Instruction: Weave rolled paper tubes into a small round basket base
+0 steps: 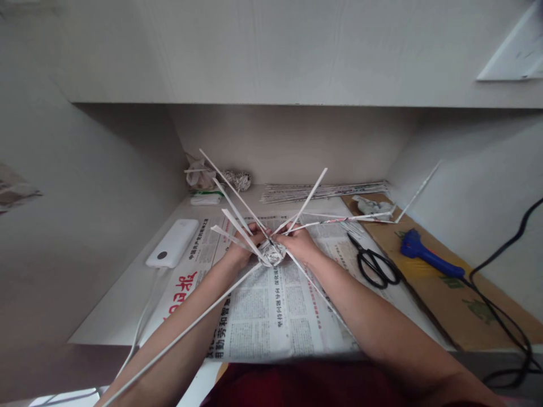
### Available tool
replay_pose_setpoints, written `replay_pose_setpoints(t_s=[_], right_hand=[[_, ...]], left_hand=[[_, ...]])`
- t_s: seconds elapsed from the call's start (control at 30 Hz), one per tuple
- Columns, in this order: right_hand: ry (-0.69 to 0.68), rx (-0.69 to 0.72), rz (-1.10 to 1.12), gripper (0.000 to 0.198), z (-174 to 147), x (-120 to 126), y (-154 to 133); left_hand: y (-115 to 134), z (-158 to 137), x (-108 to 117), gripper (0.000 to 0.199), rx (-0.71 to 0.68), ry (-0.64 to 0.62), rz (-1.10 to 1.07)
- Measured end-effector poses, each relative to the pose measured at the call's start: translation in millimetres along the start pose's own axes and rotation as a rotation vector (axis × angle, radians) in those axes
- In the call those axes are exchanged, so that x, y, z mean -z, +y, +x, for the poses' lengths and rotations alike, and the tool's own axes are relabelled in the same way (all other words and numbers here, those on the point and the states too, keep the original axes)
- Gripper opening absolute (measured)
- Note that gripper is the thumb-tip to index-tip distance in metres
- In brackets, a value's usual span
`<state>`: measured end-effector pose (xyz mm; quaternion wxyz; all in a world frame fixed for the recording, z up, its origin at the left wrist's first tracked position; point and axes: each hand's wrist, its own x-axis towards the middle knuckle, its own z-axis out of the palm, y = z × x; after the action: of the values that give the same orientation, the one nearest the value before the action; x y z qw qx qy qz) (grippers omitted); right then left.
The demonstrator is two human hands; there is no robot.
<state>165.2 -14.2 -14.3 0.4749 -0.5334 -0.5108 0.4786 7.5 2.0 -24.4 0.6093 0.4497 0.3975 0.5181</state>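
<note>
A small round piece woven from rolled newspaper strips (274, 254) is held between my two hands, over the spread newspaper (254, 322). Long paper strips stick out of it in several directions, upward, to the right and down toward me. My left hand (250, 243) closes on its left side, fingers partly hidden behind the strips. On the other side my right hand (299, 242) pinches the piece and a strip near its upper right edge. A long jointed paper strip (352, 219) runs from there toward the right wall.
Black-handled scissors (375, 263) lie right of the newspaper. Beyond them a blue glue gun (430, 254) with a black cable rests on cardboard (449, 316). Paper sticks (322, 191) are stacked at the back. A white power bank (173, 243) with a cable lies left.
</note>
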Motion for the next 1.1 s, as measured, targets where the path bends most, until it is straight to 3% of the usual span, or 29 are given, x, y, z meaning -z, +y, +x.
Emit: replay_pose_setpoints(t_s=[0.23, 0.53, 0.8, 1.1], right_hand=[[-0.002, 0.078, -0.056, 0.014, 0, -1, 1], [-0.007, 0.080, -0.015, 0.014, -1, -2, 3], [-0.137, -0.225, 0.260, 0.029, -5, 5, -17], [-0.059, -0.275, 0.377, 0.028, -4, 5, -21]], left_hand=[[1, 0, -2, 0.033, 0.010, 0.027, -0.005], [-2, -1, 1, 0.040, 0.022, -0.018, 0.034], [9, -3, 3, 0.044, 0.078, 0.033, 0.050], [36, -7, 21, 0.033, 0.140, 0.004, 0.247]])
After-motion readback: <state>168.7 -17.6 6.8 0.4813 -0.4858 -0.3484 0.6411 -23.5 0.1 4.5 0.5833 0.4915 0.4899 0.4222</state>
